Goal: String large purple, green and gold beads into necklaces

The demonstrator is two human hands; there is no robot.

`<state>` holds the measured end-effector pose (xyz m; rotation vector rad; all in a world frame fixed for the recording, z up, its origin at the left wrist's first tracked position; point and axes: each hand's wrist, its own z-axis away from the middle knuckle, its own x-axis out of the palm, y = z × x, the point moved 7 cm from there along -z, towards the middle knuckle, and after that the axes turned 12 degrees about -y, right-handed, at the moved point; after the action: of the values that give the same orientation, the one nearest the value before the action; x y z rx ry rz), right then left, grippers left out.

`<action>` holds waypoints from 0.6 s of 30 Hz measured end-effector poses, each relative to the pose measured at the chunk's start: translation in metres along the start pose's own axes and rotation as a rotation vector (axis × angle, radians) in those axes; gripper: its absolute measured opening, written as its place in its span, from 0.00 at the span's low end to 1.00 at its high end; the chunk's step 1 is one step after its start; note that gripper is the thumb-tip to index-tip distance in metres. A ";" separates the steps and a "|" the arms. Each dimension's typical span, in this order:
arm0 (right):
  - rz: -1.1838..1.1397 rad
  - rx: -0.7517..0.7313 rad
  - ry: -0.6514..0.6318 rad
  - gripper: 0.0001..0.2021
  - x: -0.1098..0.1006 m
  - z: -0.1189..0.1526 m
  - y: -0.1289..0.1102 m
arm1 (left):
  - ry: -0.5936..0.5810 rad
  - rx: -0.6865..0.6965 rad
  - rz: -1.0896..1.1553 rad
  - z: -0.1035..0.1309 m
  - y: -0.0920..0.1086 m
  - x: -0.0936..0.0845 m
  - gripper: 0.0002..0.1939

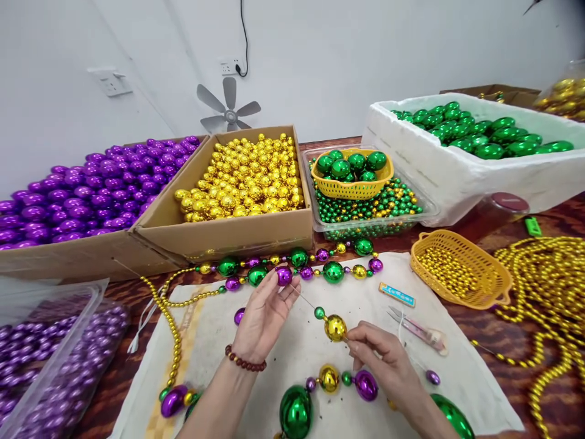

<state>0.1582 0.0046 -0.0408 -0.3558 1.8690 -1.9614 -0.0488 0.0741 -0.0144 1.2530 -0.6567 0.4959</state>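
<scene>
Cloth bears illegible blue packet; left hand holds purple bead, right hand beaded string.

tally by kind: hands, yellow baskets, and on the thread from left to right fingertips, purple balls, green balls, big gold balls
Hands: 2 (left hand, right hand)
Yellow baskets: 2
Purple balls: 1
Green balls: 1
Big gold balls: 1
Total: 7

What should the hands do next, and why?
Maybe slide the purple bead along the thread to the green bead: the left hand holds the purple bead, the right hand pinches beside the gold bead, and bare thread shows between purple and green.
</scene>
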 end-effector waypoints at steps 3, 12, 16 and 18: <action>0.012 -0.008 0.010 0.10 0.001 0.001 0.001 | -0.026 0.004 0.013 0.001 -0.001 0.003 0.11; 0.027 0.021 0.029 0.10 0.006 0.002 0.007 | -0.044 0.040 0.038 0.004 0.002 0.008 0.11; -0.030 0.026 0.051 0.10 0.010 -0.001 0.012 | -0.049 0.055 -0.001 0.009 0.004 0.016 0.17; -0.079 0.022 0.067 0.10 0.013 -0.004 0.014 | -0.065 0.060 -0.021 0.012 0.003 0.023 0.20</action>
<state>0.1464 0.0018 -0.0559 -0.3674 1.8999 -2.0684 -0.0361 0.0630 0.0054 1.3361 -0.6869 0.4622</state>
